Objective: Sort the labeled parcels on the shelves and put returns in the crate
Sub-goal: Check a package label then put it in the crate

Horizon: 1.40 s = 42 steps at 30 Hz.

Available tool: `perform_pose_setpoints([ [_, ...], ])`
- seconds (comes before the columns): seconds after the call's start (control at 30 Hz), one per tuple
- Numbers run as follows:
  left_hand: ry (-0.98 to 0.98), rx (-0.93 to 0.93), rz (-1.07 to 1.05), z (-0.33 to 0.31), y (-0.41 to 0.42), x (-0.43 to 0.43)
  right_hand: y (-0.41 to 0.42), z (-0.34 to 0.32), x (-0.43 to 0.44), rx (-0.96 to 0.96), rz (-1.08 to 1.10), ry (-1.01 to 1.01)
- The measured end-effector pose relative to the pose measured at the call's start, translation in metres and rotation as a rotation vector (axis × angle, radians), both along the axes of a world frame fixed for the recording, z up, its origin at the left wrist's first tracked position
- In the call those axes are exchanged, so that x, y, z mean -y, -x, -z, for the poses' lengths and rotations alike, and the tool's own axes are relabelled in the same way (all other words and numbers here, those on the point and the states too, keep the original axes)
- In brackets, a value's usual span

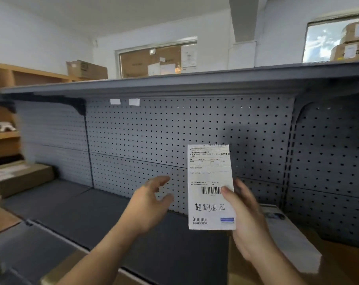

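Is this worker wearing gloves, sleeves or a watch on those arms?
No. The left hand and right hand are bare, with no gloves, rings or watch visible. No sleeve shows on either arm within the frame.

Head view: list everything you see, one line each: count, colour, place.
parcel: one, white, labelled, upright before the pegboard
shelf: one, dark grey, mid frame
pegboard: one, grey, behind the shelf
flat box: one, brown, shelf's left end
long box: one, white, lower right
tags: two, white, top of pegboard
cartons: three, brown, one upper left, two upper right
left hand: one, fingers spread, left of parcel, apart
right hand: one, grips parcel's right edge
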State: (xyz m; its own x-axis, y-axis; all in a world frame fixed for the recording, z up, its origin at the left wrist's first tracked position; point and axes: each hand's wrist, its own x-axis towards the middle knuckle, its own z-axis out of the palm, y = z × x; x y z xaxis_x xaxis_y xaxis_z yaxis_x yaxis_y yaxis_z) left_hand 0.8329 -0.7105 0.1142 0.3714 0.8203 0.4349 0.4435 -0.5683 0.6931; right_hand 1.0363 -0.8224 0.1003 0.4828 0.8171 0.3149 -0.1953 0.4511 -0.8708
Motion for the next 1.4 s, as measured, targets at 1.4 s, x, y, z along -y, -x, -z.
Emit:
perform_pose_setpoints([
  [1.4,0.152,-0.591,-1.263,0.031,0.674,-0.098,0.649,0.024,-0.334,-0.013,-1.079,0.057],
])
